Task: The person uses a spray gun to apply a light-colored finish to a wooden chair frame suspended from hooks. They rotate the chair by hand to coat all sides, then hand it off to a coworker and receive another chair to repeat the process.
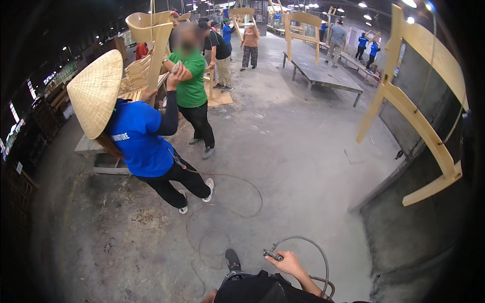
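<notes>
My right hand (289, 263) is wrapped round a small metal air gun (273, 255) in front of my body, low in the view. A thin grey hose (319, 247) loops from the gun past my right forearm. Of my left hand (209, 297) only a small piece shows beside my dark clothing at the lower edge, its fingers hidden. Nearest on the right, a pale wooden chair frame (422, 118) with a curved back hangs in the air, apart from both hands.
A person in a blue shirt and conical hat (96, 96) and one in green (192, 81) handle a wooden chair (160, 55) at left. An air hose (237, 214) curls over the floor. Grey panels (414, 237) stand at right; a low table (323, 76) lies farther back. More chair frames (303, 20) hang beyond.
</notes>
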`<state>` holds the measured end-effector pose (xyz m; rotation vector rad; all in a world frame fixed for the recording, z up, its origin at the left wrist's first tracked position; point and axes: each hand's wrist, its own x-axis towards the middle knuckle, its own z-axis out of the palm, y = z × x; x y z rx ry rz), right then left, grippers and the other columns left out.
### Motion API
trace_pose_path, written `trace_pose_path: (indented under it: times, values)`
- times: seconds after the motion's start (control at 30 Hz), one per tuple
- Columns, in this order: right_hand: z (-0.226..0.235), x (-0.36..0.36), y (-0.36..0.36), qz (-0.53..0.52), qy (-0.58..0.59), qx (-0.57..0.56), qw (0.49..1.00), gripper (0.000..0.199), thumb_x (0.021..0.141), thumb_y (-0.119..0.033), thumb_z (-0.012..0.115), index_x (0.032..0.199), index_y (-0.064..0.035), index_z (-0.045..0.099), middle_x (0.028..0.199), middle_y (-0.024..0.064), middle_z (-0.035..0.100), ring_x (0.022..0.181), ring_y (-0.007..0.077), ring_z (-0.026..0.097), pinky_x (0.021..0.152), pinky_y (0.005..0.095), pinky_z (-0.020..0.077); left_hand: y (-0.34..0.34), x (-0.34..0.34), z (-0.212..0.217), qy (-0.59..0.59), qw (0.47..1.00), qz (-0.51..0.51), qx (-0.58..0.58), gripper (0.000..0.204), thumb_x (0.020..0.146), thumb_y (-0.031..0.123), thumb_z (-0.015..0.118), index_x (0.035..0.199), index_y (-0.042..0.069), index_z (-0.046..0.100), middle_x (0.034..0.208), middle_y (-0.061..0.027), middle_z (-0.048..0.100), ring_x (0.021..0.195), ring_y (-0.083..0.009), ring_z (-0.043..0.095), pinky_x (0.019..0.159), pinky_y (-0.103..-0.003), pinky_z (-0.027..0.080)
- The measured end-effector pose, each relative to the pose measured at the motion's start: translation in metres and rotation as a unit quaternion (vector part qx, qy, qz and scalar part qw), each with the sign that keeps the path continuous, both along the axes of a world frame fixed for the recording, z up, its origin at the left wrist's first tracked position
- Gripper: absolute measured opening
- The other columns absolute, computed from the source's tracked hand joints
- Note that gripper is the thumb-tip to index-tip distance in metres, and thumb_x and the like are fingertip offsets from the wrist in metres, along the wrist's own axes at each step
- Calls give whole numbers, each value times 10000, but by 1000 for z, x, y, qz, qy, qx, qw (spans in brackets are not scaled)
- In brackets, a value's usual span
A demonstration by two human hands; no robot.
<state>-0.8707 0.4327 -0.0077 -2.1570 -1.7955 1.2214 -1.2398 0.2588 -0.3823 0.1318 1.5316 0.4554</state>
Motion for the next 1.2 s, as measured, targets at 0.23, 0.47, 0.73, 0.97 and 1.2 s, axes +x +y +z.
trace_pose_path:
  times: [0.23,0.47,0.73,0.97,1.2]
  values:
    - [10,-56,59,-103,325,-188,921,489,950,-519,714,966,-32,754,841,56,766,686,82,668,460,241,398,312,-45,55,48,963,-53,261,625,1136,420,275,1244,-41,682,1141,-171,761,1091,-269,715,1005,-405,526]
    - [-7,-47,99,-145,396,-238,875,412,1028,-408,638,1091,-4,694,958,103,780,862,153,747,507,254,414,353,44,109,-98,952,-37,287,612,1133,441,312,1283,-36,665,1191,-177,746,1152,-289,697,1060,-421,496]
    - [-98,3,105,-204,265,-218,917,444,978,-555,648,955,-114,690,854,31,750,770,126,712,557,313,424,142,-56,24,-121,988,75,54,643,1122,494,200,1325,46,615,1236,-126,735,1026,-258,679,921,-404,489]
    - [-132,20,100,-189,246,-259,915,437,967,-569,654,883,-140,667,759,-23,683,682,109,661,557,292,382,107,-83,43,45,996,61,-40,523,1104,437,318,1274,71,651,1156,-96,765,991,-213,702,936,-376,494]
    - [-142,6,112,-119,223,-233,939,511,927,-613,675,934,-106,732,776,-6,694,704,115,674,508,297,427,208,-14,59,141,976,8,168,364,1004,219,670,1321,43,642,1138,-98,737,1046,-198,715,799,-320,559]
